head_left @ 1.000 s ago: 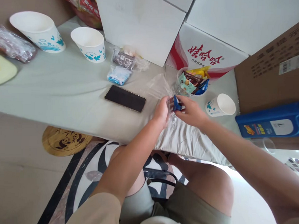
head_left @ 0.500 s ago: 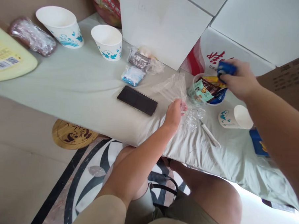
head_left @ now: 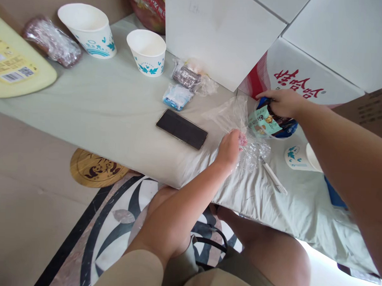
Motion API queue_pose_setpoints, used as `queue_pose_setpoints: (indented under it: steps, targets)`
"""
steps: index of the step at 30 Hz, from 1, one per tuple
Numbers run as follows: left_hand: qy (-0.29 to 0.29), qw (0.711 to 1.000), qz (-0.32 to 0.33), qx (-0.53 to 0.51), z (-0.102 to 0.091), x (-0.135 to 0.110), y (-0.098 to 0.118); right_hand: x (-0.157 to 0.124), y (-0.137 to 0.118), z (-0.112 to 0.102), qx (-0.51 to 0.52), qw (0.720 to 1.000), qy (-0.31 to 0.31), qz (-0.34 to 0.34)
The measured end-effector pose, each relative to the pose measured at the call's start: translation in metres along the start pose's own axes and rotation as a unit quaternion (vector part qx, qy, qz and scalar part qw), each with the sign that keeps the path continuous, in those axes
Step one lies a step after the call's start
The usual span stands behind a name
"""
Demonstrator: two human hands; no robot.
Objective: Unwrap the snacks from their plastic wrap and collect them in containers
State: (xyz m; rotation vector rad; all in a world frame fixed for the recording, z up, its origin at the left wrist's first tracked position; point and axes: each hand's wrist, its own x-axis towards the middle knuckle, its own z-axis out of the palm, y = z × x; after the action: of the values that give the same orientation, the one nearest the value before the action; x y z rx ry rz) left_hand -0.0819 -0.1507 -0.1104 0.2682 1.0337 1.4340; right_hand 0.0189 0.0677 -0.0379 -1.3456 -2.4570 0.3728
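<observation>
Right hand lowered to snack tub, grip unclear; left hand still clutching clear plastic.

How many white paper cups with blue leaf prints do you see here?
3: one at upper left, another just right of it, and a third at right, partly behind the right arm. More may be hidden.
</observation>
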Motion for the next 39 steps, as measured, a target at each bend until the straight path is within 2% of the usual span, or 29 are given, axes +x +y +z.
queue_pose_setpoints:
  steps: [2, 3, 4, 7, 10, 11, 13, 15, 16, 18, 21, 23, 25, 27, 29, 31, 33, 35, 37, 39]
  targets:
    - [-0.002, 1.000, -0.004, 0.002, 0.000, -0.002, 0.003, -0.009, -0.009, -0.004, -0.014, 0.996, -0.035, 0.077]
    - [-0.004, 1.000, -0.008, 0.003, 0.000, -0.002, 0.004, -0.014, -0.013, -0.008, -0.017, 0.995, -0.030, 0.095]
    - [-0.004, 1.000, -0.015, 0.004, 0.000, -0.003, 0.005, -0.022, -0.017, -0.012, -0.009, 0.995, 0.002, 0.095]
    - [0.000, 0.999, -0.036, 0.001, 0.000, -0.006, 0.007, -0.059, -0.019, -0.017, 0.036, 0.992, 0.118, 0.035]
    - [-0.028, 0.997, -0.066, -0.016, 0.000, -0.010, 0.008, -0.124, -0.013, -0.002, 0.127, 0.968, 0.215, -0.027]
    - [-0.054, 0.995, -0.082, -0.023, 0.000, -0.011, 0.008, -0.151, -0.011, 0.007, 0.154, 0.958, 0.240, -0.031]
    - [-0.137, 0.982, -0.129, -0.027, -0.001, -0.014, 0.008, -0.204, -0.008, 0.028, 0.232, 0.932, 0.279, 0.011]
    - [-0.241, 0.953, -0.182, -0.006, -0.003, -0.016, 0.005, -0.249, -0.006, 0.050, 0.355, 0.899, 0.244, 0.075]
    - [-0.290, 0.934, -0.207, 0.013, -0.004, -0.017, 0.003, -0.266, -0.006, 0.059, 0.422, 0.873, 0.218, 0.111]
    - [-0.364, 0.895, -0.252, 0.058, -0.006, -0.019, -0.002, -0.289, -0.005, 0.071, 0.513, 0.822, 0.180, 0.168]
    - [-0.406, 0.858, -0.299, 0.100, -0.008, -0.020, -0.008, -0.300, -0.001, 0.073, 0.593, 0.769, 0.109, 0.212]
    - [-0.402, 0.853, -0.315, 0.106, -0.006, -0.022, -0.010, -0.300, 0.003, 0.068, 0.624, 0.744, 0.068, 0.228]
    - [-0.370, 0.869, -0.311, 0.102, -0.003, -0.024, -0.009, -0.297, 0.006, 0.063, 0.647, 0.722, 0.041, 0.241]
    - [-0.313, 0.897, -0.295, 0.102, 0.001, -0.026, -0.009, -0.293, 0.005, 0.059, 0.662, 0.708, 0.005, 0.246]
    - [-0.251, 0.924, -0.268, 0.110, 0.005, -0.027, -0.009, -0.288, 0.002, 0.057, 0.664, 0.708, -0.034, 0.236]
    - [-0.217, 0.938, -0.238, 0.127, 0.007, -0.025, -0.009, -0.283, 0.001, 0.056, 0.668, 0.708, -0.049, 0.224]
    - [-0.211, 0.942, -0.212, 0.150, 0.008, -0.020, -0.009, -0.277, 0.004, 0.054, 0.669, 0.705, -0.002, 0.235]
    - [-0.210, 0.940, -0.197, 0.181, 0.007, -0.014, -0.008, -0.273, 0.013, 0.052, 0.653, 0.701, 0.091, 0.273]
    - [-0.185, 0.945, -0.175, 0.206, 0.006, -0.008, -0.005, -0.272, 0.026, 0.049, 0.623, 0.692, 0.183, 0.316]
    - [-0.144, 0.956, -0.137, 0.215, 0.004, -0.005, -0.001, -0.274, 0.038, 0.045, 0.601, 0.682, 0.239, 0.341]
